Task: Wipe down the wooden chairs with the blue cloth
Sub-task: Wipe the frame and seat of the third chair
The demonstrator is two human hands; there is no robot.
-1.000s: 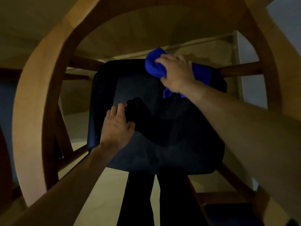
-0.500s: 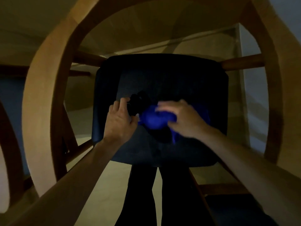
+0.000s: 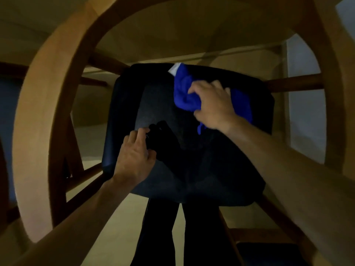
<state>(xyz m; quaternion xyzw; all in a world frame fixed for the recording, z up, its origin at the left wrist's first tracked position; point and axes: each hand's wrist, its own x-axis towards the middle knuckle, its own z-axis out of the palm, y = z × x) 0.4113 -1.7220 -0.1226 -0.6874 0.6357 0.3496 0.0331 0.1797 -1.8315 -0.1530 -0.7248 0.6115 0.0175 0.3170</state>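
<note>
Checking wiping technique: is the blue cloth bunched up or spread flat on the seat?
Bunched. The blue cloth sits crumpled in folds under the right hand, on the far part of the dark padded chair seat.

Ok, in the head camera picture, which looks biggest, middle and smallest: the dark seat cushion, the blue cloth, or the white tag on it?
1. Dark padded seat cushion, by far the largest.
2. Bunched blue cloth, partly hidden under the right hand.
3. Small white tag at the cloth's top edge, smallest.

Head view, close above chair seat [image 3: 172, 104]
</note>
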